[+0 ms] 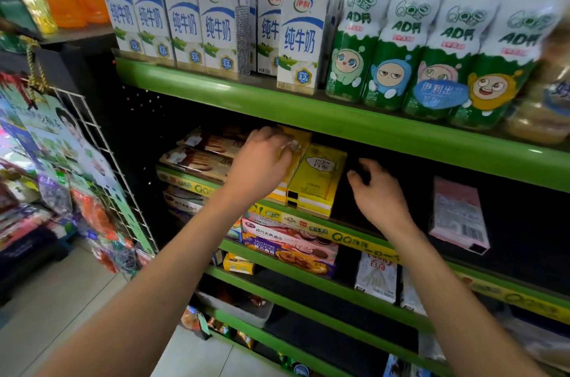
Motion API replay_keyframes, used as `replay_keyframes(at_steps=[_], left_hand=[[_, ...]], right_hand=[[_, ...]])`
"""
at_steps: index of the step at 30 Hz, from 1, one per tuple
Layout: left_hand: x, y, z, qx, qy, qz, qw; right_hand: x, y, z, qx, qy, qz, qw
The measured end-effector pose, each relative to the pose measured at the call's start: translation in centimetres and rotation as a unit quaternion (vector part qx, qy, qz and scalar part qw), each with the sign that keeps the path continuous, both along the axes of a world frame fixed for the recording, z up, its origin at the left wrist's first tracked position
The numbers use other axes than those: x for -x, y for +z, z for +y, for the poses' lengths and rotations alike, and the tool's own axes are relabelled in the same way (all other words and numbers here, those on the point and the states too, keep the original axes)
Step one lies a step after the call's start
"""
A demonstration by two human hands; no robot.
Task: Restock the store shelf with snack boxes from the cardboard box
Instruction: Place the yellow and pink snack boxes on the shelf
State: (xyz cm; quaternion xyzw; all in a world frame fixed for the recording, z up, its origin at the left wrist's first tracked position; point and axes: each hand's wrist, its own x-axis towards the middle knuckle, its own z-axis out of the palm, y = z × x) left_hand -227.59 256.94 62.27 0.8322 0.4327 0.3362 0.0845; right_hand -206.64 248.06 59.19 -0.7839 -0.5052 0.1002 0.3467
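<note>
The left hand rests on a yellow snack box on the green shelf, fingers curled over its top edge. A second yellow box stands just right of it. Further right, the right hand hovers over bare shelf, fingers loosely apart, holding nothing.

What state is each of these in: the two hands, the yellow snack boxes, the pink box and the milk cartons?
Left hand: resting on the rear yellow snack box, fingers curled over it.
Right hand: empty, fingers loosely bent, hovering over bare shelf.
Front yellow snack box: upright, untouched.
Pink box: upright, alone, barcode showing.
Milk cartons: upright, in a row.
</note>
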Motion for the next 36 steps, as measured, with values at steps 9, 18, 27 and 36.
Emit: replay_keyframes(at_steps=[9, 18, 27, 36], left_hand=[[-9.4, -2.8, -9.3, 0.079, -0.24, 0.009, 0.967], [-13.9, -3.8, -10.0, 0.415, -0.233, -0.135, 0.869], [-13.1, -4.2, -8.2, 0.425, -0.193, -0.21, 0.859], [-11.8, -5.2, -7.3, 0.377, -0.194, -0.222, 0.878]], right_hand=[[-9.9, -0.7, -7.4, 0.312, -0.165, -0.149, 0.924], [-9.6, 0.5, -9.6, -0.178, -0.018, 0.628, 0.757], [-6.8, -0.7, -8.8, -0.094, -0.006, 0.443, 0.892], [-7.9, -2.4, -7.4, -0.06, 0.054, 0.417, 0.905]])
